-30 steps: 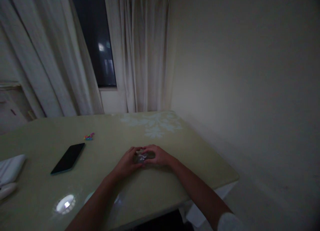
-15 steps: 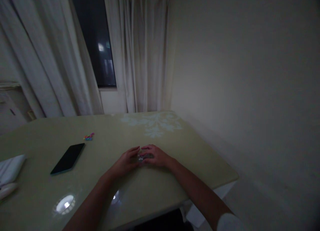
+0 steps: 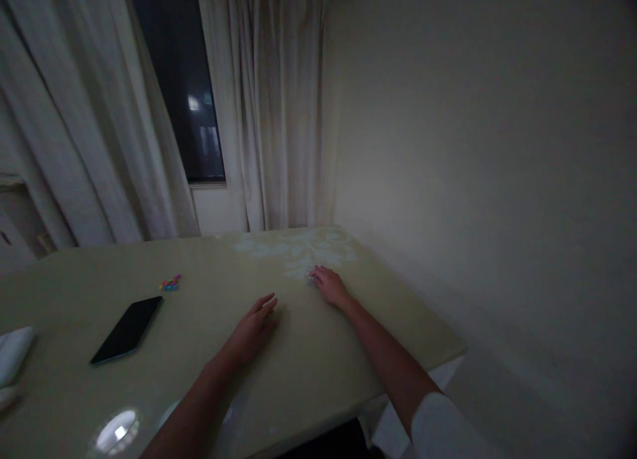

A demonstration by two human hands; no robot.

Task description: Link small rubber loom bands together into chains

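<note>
My right hand (image 3: 329, 285) is over the far right part of the table, near the pale leaf pattern. Its fingers are curled down round a small whitish, shiny clump (image 3: 311, 279) that looks clear in places; most of it is hidden, and its kind is too small to make out. Lower and to the left, my left hand (image 3: 255, 325) hovers at the table surface with its fingers stretched and a little apart, nothing visible in them.
A black tablet or phone (image 3: 128, 331) lies flat on the glossy table (image 3: 308, 373) at the left. Behind it is a small pile of brightly coloured pieces (image 3: 170, 283). A white object (image 3: 14, 353) sits at the left edge. A wall (image 3: 472, 167) borders the right side.
Both hands were together around the whitish clump. My right hand has moved away and to the right with it; my left hand stays near its old place, its fingers off the clump.
</note>
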